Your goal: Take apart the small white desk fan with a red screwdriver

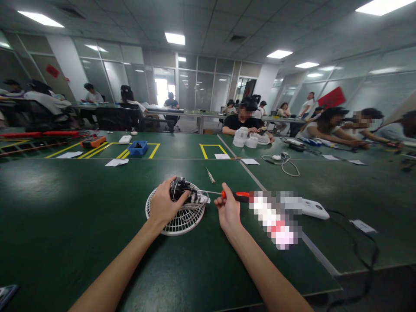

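Okay, the black motor unit (180,187) sits on the white fan grille (183,226), green table (97,208) below. Your left hand (161,204) clasps it; your right hand (230,211) grips the screwdriver (241,197). Brace firmly, align the shaft; tip contact's unclear.

From my end I can read no lettering or numbers: the red panel (332,97) and the paper slip (362,225) on the worktop (81,225) at right are too blurred.
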Demonstrator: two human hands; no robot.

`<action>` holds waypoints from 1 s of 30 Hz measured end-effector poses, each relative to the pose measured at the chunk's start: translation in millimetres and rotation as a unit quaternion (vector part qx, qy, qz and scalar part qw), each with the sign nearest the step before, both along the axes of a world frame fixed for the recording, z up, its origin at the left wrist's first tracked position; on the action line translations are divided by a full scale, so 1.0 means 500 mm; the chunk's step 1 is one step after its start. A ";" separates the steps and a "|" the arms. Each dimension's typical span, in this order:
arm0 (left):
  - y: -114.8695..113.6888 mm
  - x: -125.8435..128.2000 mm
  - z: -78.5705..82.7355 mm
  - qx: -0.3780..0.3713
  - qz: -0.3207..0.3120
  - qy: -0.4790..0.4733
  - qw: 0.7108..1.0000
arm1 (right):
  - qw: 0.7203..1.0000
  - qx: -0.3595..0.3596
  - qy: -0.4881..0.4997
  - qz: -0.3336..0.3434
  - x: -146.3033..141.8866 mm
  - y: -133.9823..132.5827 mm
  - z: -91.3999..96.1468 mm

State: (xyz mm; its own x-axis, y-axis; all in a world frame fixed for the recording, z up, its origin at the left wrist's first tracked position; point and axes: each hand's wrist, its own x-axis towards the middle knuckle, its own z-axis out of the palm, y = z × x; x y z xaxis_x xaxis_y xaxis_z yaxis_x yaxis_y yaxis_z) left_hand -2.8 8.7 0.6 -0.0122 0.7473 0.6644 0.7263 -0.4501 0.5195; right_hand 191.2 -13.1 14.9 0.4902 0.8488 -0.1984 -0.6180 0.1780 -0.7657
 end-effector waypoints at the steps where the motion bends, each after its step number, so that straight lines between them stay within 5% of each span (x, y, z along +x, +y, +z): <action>1: 0.000 0.000 0.000 0.004 0.000 0.000 1.000 | 1.000 -0.001 0.003 0.001 0.001 0.000 0.000; 10: 0.002 0.001 -0.003 0.002 0.007 0.003 1.000 | 0.997 -0.010 0.077 0.029 0.000 -0.011 0.024; 24: 0.003 -0.002 -0.003 0.003 0.005 0.010 1.000 | 1.000 0.009 -0.002 0.022 -0.005 -0.002 0.010; 30: 0.003 -0.002 -0.005 0.012 0.005 0.013 1.000 | 0.997 0.024 0.058 0.042 0.001 -0.014 0.020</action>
State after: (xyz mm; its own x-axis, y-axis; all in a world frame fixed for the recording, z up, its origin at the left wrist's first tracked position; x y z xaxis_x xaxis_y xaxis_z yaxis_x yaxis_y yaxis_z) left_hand -3.7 10.3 -1.9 -0.0024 0.7313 0.6821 0.7437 -0.4547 0.4901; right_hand 191.6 -20.1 25.0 0.3939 0.8956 -0.2068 -0.7158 0.1578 -0.6802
